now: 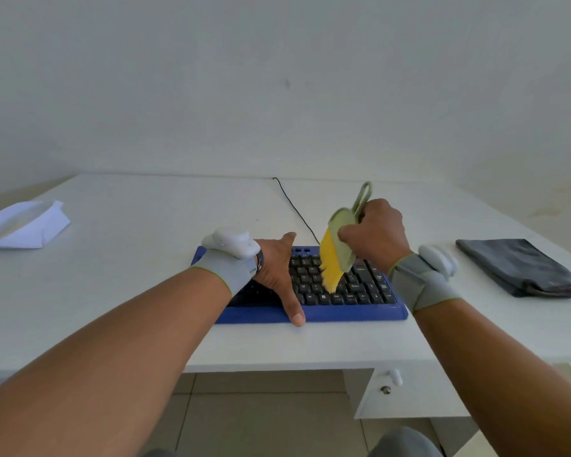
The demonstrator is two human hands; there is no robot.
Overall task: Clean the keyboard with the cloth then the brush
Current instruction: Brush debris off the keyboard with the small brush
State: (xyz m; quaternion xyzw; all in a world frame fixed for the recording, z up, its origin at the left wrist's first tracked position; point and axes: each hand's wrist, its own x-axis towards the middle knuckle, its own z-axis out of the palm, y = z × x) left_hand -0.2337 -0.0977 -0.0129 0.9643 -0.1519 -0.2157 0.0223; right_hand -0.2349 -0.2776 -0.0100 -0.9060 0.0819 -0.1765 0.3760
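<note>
So the keyboard (340, 291) is a compact one with a bright blue frame and black keys with white legends, sitting flat on the white desk (145, 258) right in front of the person. A thin black cable (294, 206) runs off its far edge toward the wall.

The left hand (274, 272) lies across the left half of the keys, fingers straight and spread out. The thumb reaches down over the near blue edge and its tip touches the desk, while the index finger points off toward the far edge. So it's pressing flat, not grabbing anything.

The right hand (376, 235) has its fingers curled round the pale green handle of the brush (338, 245), thumb tucked against the green head. The looped end of the handle sticks up past the knuckles. The yellow bristles hang below the fingers and their tips touch the keys around the middle of the board, just right of the left index finger.

Both wrists have grey straps with a white pod on them.

A white cloth (23, 225) sits crumpled well off to the left of the left hand, and a dark grey pouch (521, 268) lies out past the right wrist.
</note>
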